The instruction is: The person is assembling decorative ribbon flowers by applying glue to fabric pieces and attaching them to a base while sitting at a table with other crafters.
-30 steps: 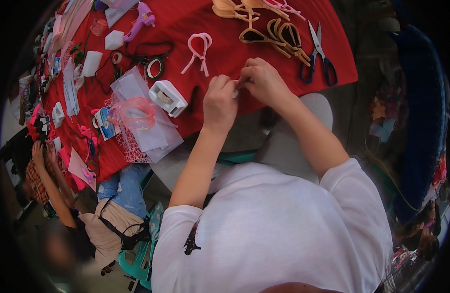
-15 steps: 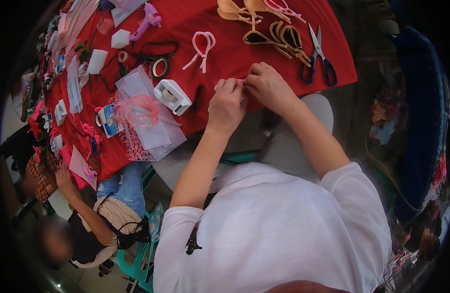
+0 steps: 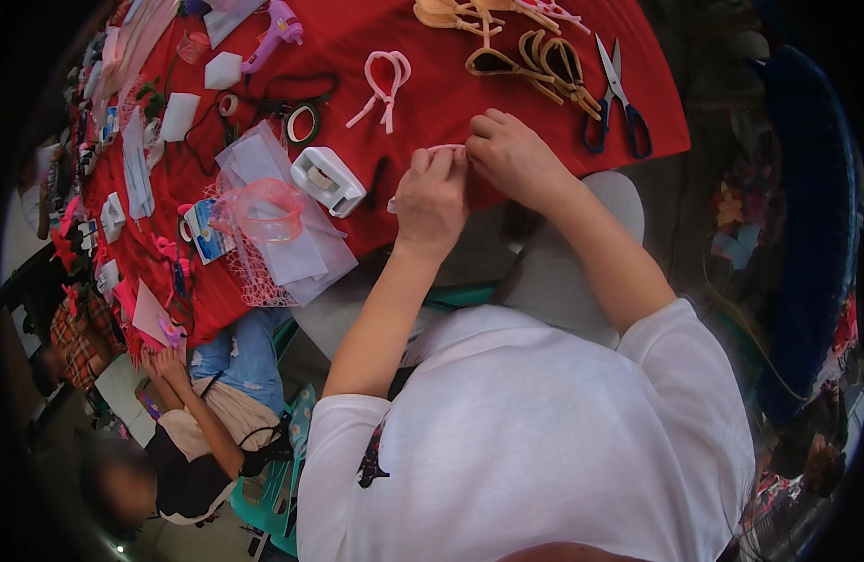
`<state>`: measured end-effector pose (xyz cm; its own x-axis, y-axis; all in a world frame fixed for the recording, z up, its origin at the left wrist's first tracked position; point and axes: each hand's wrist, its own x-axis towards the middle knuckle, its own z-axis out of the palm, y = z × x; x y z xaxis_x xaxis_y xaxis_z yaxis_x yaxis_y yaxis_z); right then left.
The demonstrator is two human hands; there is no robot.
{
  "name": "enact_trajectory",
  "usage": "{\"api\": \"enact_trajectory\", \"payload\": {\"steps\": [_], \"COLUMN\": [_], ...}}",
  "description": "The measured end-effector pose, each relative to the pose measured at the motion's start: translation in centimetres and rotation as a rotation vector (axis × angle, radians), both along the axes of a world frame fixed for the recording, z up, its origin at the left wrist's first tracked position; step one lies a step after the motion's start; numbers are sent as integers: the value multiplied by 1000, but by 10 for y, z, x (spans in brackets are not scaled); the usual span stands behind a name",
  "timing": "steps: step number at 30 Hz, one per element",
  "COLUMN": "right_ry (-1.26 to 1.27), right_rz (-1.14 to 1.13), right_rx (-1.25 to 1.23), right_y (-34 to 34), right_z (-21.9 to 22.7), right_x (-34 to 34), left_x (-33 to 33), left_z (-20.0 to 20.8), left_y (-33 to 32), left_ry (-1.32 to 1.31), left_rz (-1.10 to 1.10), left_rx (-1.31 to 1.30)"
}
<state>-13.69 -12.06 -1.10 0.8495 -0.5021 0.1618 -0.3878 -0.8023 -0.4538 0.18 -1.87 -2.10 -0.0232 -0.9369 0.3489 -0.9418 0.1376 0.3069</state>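
Over the near edge of the red table, my left hand (image 3: pixel 434 195) and my right hand (image 3: pixel 512 157) are close together with fingers pinched. A thin pink pipe cleaner (image 3: pixel 447 147) runs between the fingertips, mostly hidden by them. A pale end sticks out beside my left palm. Beyond my hands lies a pink pipe cleaner loop (image 3: pixel 401 67) with crossed ends. Several tan pipe cleaner loops (image 3: pixel 568 73) lie further right. Scissors (image 3: pixel 619 94) with dark blue handles rest partly spread, to the right of my right hand.
Left of my hands are a white tape dispenser (image 3: pixel 329 182), a roll of green tape (image 3: pixel 302 124), translucent wrapping sheets (image 3: pixel 296 262) and a coil of pink ribbon (image 3: pixel 270 210). A purple glue gun (image 3: pixel 274 36) lies at the back. Another person (image 3: pixel 202 421) sits at the left.
My hands have drawn slightly apart, and more of the pink pipe cleaner shows between them. At the left, the other person's hands have come together near the pink paper.
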Motion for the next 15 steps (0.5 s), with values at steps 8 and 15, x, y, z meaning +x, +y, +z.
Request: {"api": "enact_trajectory", "payload": {"steps": [8,15], "right_ry": [84,-64], "right_rz": [28,-7], "right_rx": [-154,-26], "right_y": [7,5], "right_z": [-4,-10], "right_x": [0,-1], "left_x": [9,39], "left_z": [15,9], "left_y": [6,12], "left_ry": [168,750], "left_rz": [41,433], "left_rx": [73,178]}}
